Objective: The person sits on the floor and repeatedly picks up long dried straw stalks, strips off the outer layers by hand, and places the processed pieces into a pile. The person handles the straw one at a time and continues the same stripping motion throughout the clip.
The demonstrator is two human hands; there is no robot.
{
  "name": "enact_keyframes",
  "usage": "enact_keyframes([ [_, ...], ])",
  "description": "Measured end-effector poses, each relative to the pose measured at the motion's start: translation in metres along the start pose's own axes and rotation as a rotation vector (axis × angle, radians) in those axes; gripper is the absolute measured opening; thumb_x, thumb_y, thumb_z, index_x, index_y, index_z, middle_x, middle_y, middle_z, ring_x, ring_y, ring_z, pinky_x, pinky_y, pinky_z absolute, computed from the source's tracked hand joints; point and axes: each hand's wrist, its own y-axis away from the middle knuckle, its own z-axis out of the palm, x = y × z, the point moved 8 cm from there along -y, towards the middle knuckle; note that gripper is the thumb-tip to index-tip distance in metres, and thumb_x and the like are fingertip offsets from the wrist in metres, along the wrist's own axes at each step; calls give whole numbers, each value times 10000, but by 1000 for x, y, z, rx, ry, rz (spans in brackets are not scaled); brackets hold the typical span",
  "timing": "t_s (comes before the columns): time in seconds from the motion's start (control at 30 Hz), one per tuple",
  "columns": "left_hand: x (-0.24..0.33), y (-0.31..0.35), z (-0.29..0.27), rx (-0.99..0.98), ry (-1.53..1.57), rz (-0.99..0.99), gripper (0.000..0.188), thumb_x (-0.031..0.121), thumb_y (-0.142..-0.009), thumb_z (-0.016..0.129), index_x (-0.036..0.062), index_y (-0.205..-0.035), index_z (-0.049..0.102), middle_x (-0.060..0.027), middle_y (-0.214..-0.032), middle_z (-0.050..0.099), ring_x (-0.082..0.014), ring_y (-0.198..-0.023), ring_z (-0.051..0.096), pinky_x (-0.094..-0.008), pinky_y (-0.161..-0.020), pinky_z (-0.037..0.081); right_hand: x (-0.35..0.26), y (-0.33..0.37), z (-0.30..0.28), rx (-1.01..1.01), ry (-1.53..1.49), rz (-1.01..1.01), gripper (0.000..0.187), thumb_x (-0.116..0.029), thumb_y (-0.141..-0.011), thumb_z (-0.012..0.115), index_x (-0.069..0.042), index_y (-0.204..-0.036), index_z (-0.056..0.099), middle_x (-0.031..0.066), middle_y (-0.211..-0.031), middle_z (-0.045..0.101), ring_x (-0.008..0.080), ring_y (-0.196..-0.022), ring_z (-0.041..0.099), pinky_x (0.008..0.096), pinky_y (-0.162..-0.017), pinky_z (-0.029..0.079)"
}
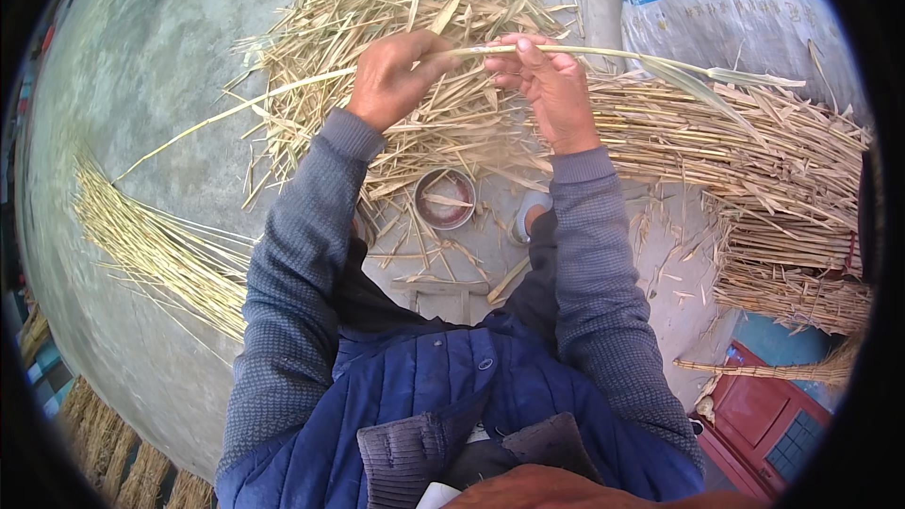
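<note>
A long pale stalk [283, 91] runs crosswise in front of me, its thin end toward the left and dry leaf ends at the right. My left hand [396, 75] is closed around its middle, knuckles up. My right hand [547, 85] pinches it a short way to the right, thumb on top and fingers curled, palm partly showing. Below both hands spreads a heap of dry stripped leaves [377, 0]. Between my feet stands a small round metal bowl [446, 199] with a reddish inside and some leaf bits in it.
At the left a fanned bundle of thin yellowish stalks [165, 236] lies on the concrete floor [141, 66]. A big stack of leafy stalks [698, 137] fills the right. Behind it is a printed white sack [726, 28]. A red door-like panel [764, 405] is at lower right.
</note>
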Motion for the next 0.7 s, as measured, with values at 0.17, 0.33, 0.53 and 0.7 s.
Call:
enact_keyframes([
  [0.17, -22, -3, -5, 25, 409, -325, 197, 194, -927, 736, 0, -942, 704, -74, -846, 737, -115, -735, 665, -239, -674, 530, -5, 2, -10, 35, 9, -37, 306, -221, -1001, 630, 44, -1153, 618, 156, -1024, 712, 231, -942, 726, 286, -795, 601],
  [0.33, -53, -10, -43, 249, 718, -256, 217, 198, -904, 761, 13, -970, 668, -89, -860, 745, -107, -724, 683, -244, -622, 571, -2, 2, -27, 126, -1, -5, 303, -205, -994, 636, 57, -1141, 601, 166, -998, 710, 225, -915, 728, 288, -775, 611],
  [0.53, -79, -6, -95, 443, 1133, -260, 201, 191, -914, 757, 12, -947, 672, -91, -852, 729, -88, -676, 594, -189, -636, 495, 3, 0, -52, 268, -11, -6, 269, -161, -985, 644, 74, -1112, 609, 179, -955, 717, 228, -843, 738, 277, -711, 615],
  [0.7, -67, -6, -98, 324, 159, -231, 252, 316, -873, 773, 85, -910, 680, -46, -797, 706, -125, -690, 603, -294, -643, 500, 0, -2, -77, 234, -92, -97, 249, -134, -971, 661, 72, -1103, 608, 162, -927, 714, 227, -838, 736, 271, -718, 617],
])
